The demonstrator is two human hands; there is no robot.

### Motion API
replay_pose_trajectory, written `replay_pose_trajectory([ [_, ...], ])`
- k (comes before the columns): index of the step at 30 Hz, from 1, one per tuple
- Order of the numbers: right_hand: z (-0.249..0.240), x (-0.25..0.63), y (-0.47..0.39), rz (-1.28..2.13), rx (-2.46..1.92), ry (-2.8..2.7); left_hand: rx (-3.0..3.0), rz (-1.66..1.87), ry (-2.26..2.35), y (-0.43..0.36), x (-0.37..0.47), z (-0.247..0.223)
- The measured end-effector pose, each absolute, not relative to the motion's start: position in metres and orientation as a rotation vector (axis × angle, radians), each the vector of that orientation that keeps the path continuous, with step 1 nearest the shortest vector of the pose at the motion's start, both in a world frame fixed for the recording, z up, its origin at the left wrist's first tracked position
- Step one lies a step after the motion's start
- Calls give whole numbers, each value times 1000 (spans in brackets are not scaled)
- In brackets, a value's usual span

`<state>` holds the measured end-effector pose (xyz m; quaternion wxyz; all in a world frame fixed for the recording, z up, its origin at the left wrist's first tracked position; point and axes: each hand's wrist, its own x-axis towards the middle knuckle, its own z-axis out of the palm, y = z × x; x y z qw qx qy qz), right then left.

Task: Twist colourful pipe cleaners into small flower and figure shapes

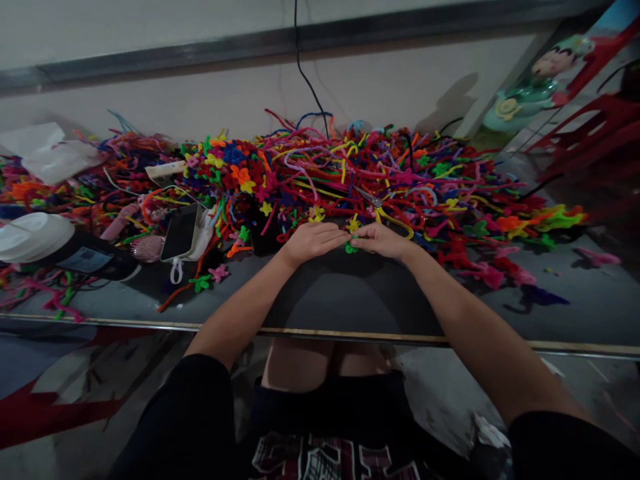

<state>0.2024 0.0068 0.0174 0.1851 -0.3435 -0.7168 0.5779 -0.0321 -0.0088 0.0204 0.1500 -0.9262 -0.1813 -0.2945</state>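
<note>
My left hand (pixel 316 242) and my right hand (pixel 384 241) meet fingertip to fingertip above the dark table. Pinched between them is a small green pipe cleaner (pixel 351 249), with a curled loop hanging below the fingers. Both hands are closed on it, though the exact grip of each is partly hidden. Just beyond the fingertips lies a yellow pipe-cleaner flower (pixel 353 223). Scissors with yellow handles (pixel 397 225) rest in the pile, close behind my right hand.
A wide heap of coloured pipe cleaners (pixel 350 160) runs along the wall. On the left are a lidded cup (pixel 80 248) lying tilted, a hairbrush (pixel 147 249), a phone (pixel 181 232) and a white plastic bag (pixel 57 157). A green figurine (pixel 530 97) stands back right.
</note>
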Motion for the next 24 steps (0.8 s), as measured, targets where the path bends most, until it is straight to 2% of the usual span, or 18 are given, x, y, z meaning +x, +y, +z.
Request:
replay_pose_trajectory([
  [13,19,197,4,1470,-927,-2020,-2544,-679,-505,-9,-28,25],
  [19,25,196,-4,966,-1028,-2211,-2716,-775,-665,-13,-18,26],
  [24,29,192,-14,468,-1105,-2234,-2757,-1146,-1148,-14,-7,18],
])
